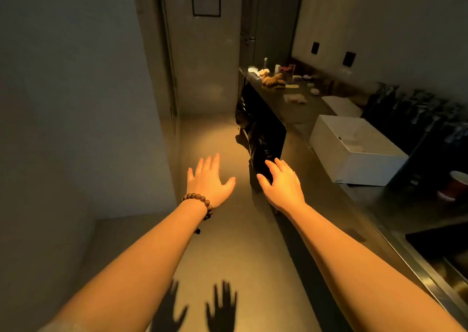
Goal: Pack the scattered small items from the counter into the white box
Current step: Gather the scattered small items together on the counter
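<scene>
My left hand (209, 179), with a bead bracelet at the wrist, and my right hand (282, 181) are stretched out over the floor, fingers straight and holding nothing. An open white box (354, 165) stands on the dark counter (298, 118) to the right of my right hand, with something pale inside. Its lid (342, 104) lies just beyond it. Small items lie scattered at the counter's far end: a brown plush toy (273, 79), a white round dish (252, 69), a clear packet (295, 98), small bottles (277, 68) and other pale bits.
A narrow lit floor runs ahead between a grey wall on the left and the counter on the right. Black bags (258, 139) hang below the counter. A red cup (454, 186) stands near the box. A sink (440, 253) sits at bottom right.
</scene>
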